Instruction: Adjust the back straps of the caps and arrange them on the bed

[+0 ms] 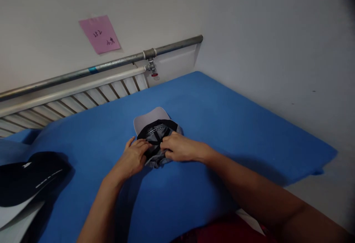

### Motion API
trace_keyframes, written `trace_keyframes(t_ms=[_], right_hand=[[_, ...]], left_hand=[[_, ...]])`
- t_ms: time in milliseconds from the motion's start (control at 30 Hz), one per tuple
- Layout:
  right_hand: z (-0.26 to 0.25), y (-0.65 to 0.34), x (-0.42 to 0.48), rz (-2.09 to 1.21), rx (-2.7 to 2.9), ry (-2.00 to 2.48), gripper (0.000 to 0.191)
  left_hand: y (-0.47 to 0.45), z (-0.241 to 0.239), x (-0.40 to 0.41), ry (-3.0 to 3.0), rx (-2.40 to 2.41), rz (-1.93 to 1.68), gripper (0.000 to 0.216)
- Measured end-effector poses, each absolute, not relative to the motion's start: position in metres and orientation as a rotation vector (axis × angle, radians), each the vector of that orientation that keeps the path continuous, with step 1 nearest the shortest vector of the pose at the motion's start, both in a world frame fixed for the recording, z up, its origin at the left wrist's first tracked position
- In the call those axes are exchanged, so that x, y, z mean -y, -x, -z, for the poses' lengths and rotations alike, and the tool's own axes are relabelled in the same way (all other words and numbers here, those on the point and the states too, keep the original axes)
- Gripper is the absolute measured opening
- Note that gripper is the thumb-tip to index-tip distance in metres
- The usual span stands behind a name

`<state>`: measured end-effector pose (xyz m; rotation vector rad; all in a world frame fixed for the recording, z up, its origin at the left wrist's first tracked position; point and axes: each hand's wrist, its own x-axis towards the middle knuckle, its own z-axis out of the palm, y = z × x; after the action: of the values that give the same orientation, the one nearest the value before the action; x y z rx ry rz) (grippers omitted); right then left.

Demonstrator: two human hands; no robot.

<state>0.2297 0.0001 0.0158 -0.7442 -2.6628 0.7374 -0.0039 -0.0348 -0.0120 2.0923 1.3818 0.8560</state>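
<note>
A grey cap (155,124) with a black inner lining lies upside down on the blue mattress (222,124), its brim pointing away from me. My left hand (133,158) rests on the cap's near left side, fingers pressed onto the fabric. My right hand (177,147) pinches the cap's back edge from the right, fingers curled closed on it. Both hands meet over the rear part of the cap, hiding that part.
A black cap (30,176) lies on white caps (13,217) at the left edge. A metal pipe (105,65) and a white radiator (69,100) run along the wall behind the mattress. A pink note (100,34) is stuck on the wall.
</note>
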Motion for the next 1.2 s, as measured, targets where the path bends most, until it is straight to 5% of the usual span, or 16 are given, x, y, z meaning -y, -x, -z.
trace_keyframes(t_ms=[433,667,767,900,1200], right_hand=[[-0.005,-0.224,-0.009,-1.378,1.913,0.907,0.020],[-0.008,-0.224,-0.010,-1.322,1.765,0.816,0.025],[-0.008,-0.225,-0.011,-1.288,1.837,0.804,0.026],[-0.001,-0.224,-0.012,-1.144,2.002,0.827,0.022],[0.003,-0.215,-0.002,-0.914,2.348,1.067,0.025]], left_hand=[[-0.008,-0.019,0.043,-1.932,-1.289,-0.817,0.033],[-0.025,-0.035,0.050,-1.936,-1.225,-0.648,0.012],[-0.023,-0.031,0.046,-1.629,-1.272,-0.874,0.005],[-0.021,-0.012,0.040,-1.235,-1.213,-1.191,0.016],[-0.021,0.017,0.039,-0.884,-1.064,-1.183,0.027]])
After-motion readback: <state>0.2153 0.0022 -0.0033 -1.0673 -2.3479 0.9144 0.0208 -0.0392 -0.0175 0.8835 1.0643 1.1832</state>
